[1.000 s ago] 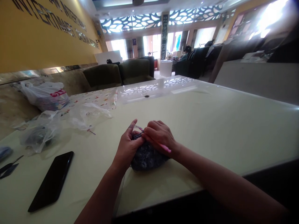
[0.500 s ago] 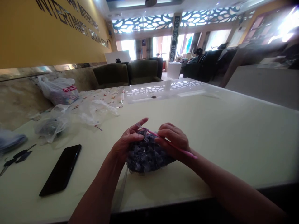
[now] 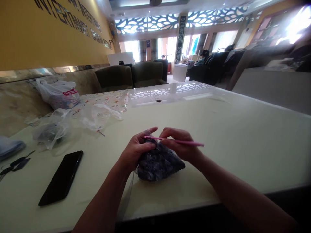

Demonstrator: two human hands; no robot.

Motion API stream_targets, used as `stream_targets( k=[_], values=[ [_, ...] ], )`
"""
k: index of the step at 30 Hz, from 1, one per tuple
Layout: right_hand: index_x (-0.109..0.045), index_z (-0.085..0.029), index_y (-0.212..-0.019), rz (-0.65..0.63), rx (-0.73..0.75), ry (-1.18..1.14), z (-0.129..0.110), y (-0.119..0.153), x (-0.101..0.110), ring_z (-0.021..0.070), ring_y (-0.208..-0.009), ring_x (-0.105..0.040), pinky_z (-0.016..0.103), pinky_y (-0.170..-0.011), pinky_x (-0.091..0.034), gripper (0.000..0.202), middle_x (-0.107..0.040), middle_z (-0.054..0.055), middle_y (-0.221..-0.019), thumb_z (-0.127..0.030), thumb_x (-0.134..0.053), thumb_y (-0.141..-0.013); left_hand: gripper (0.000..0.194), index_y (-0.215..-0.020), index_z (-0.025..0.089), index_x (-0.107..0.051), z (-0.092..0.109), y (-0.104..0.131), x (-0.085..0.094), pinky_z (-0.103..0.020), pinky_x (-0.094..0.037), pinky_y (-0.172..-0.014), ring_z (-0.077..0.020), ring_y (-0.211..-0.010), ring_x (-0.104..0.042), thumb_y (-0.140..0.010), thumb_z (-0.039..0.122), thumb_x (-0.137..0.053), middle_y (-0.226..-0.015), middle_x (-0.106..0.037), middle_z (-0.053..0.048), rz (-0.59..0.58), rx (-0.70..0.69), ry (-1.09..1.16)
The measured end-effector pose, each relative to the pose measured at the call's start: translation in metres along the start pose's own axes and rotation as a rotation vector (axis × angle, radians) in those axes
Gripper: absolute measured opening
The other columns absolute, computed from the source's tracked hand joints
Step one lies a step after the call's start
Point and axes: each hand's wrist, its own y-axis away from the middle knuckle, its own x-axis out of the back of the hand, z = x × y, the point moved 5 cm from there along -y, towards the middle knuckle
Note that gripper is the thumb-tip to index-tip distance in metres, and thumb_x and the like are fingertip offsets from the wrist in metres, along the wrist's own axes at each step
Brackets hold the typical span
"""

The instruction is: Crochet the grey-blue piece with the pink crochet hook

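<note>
A dark grey-blue crocheted piece (image 3: 159, 163) hangs just over the pale table, near its front edge. My left hand (image 3: 136, 149) pinches its upper left part between thumb and fingers, with the index finger stretched out and a translucent strip over it. The strip runs down from the work to the table's front edge. Between the thumb and fingers of my right hand (image 3: 179, 142) is a pink crochet hook (image 3: 189, 142). The hook lies nearly level, its tip at the top of the work by my left fingers.
A black phone (image 3: 62, 178) and keys (image 3: 16, 165) lie on the left of the table (image 3: 243, 145). Behind them are thin plastic bags (image 3: 52, 129), a small pink item (image 3: 100, 133) and a full white bag (image 3: 59, 94). Armchairs (image 3: 148, 74) and people are farther back.
The pink hook has swung from a slant to nearly level, its tip moving left. The crocheted piece has turned and shifted slightly right. My left index finger has lowered a little.
</note>
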Motion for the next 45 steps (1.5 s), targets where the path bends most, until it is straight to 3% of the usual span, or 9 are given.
stream_targets(
  k=[4,10,14,19,26,29,35,41,45],
  values=[
    [-0.064,-0.020,-0.085,0.105,0.235,0.435,-0.014,0.001,-0.008,0.0169,-0.078,-0.061,0.032,-0.076,-0.047,0.014,-0.069,0.005,-0.085,-0.032,-0.062,-0.093,0.048,-0.122,0.024,-0.072,-0.008,0.001,-0.012,-0.034,-0.047,-0.093,-0.0235,-0.106,-0.064,-0.075,0.023,-0.080,-0.113,-0.074,-0.006,-0.040,-0.114,-0.148],
    [-0.064,-0.021,-0.091,0.261,-0.028,0.223,-0.011,0.005,-0.001,0.0116,-0.069,-0.061,0.023,-0.063,-0.047,0.011,-0.069,0.000,-0.082,-0.028,-0.057,-0.095,0.035,-0.124,0.025,-0.071,0.006,0.006,-0.012,-0.040,-0.038,-0.109,-0.0275,-0.122,-0.058,-0.091,0.034,-0.062,-0.126,-0.069,-0.007,0.033,-0.320,-0.459],
    [-0.063,-0.020,-0.082,0.358,-0.108,0.149,-0.012,0.007,0.004,0.0099,-0.060,-0.050,0.022,-0.056,-0.043,0.015,-0.058,-0.003,-0.067,-0.029,-0.058,-0.093,0.033,-0.115,0.023,-0.075,0.017,0.003,-0.001,-0.046,-0.032,-0.114,-0.0289,-0.119,-0.056,-0.094,0.033,-0.052,-0.118,-0.068,-0.010,0.259,-0.510,-0.898],
    [-0.064,-0.019,-0.083,0.274,-0.120,0.128,-0.009,0.007,-0.002,0.0094,-0.060,-0.050,0.021,-0.055,-0.042,0.013,-0.058,-0.003,-0.067,-0.027,-0.059,-0.091,0.034,-0.117,0.021,-0.075,0.018,0.003,0.012,-0.050,-0.030,-0.114,-0.0336,-0.120,-0.054,-0.087,0.028,-0.059,-0.117,-0.066,-0.013,0.509,-0.572,-1.183],
    [-0.063,-0.019,-0.080,0.325,-0.075,0.130,-0.016,0.003,0.009,0.0093,-0.060,-0.050,0.021,-0.055,-0.041,0.014,-0.058,-0.003,-0.067,-0.026,-0.058,-0.091,0.031,-0.117,0.023,-0.074,0.040,0.009,0.009,-0.039,-0.040,-0.107,-0.0264,-0.118,-0.060,-0.091,0.032,-0.060,-0.121,-0.068,-0.008,0.427,-0.556,-0.889],
    [-0.063,-0.020,-0.082,0.340,-0.060,0.118,-0.020,0.001,0.014,0.0090,-0.061,-0.050,0.021,-0.055,-0.041,0.012,-0.058,-0.003,-0.068,-0.026,-0.059,-0.091,0.052,-0.138,0.024,-0.060,0.053,0.008,0.003,-0.040,-0.036,-0.110,-0.0276,-0.123,-0.056,-0.087,0.033,-0.067,-0.124,-0.068,-0.008,0.467,-0.545,-0.794],
    [-0.064,-0.018,-0.083,0.311,-0.084,0.101,-0.012,0.001,0.011,0.0087,-0.061,-0.050,0.020,-0.056,-0.042,0.014,-0.058,-0.003,-0.068,-0.027,-0.059,-0.092,0.094,-0.158,0.015,-0.022,0.017,-0.016,-0.002,-0.034,-0.044,-0.102,-0.0220,-0.112,-0.064,-0.082,0.034,-0.075,-0.111,-0.073,-0.008,0.351,-0.287,-0.156],
    [-0.065,-0.017,-0.086,0.248,-0.113,0.056,-0.004,0.003,0.000,0.0086,-0.065,-0.053,0.019,-0.059,-0.043,0.015,-0.062,-0.001,-0.073,-0.029,-0.059,-0.093,0.086,-0.148,0.017,-0.042,-0.009,-0.017,0.000,-0.031,-0.053,-0.083,-0.0199,-0.088,-0.071,-0.077,0.050,-0.078,-0.093,-0.076,-0.007,0.370,-0.186,0.098],
    [-0.066,-0.017,-0.085,0.243,-0.146,-0.021,0.000,0.003,-0.003,0.0094,-0.066,-0.052,0.020,-0.061,-0.043,0.015,-0.062,-0.001,-0.073,-0.029,-0.060,-0.092,0.075,-0.138,0.018,-0.056,-0.010,-0.013,-0.001,-0.035,-0.050,-0.092,-0.0243,-0.099,-0.071,-0.081,0.065,-0.065,-0.102,-0.076,-0.011,0.311,-0.176,0.077]
  ],
)
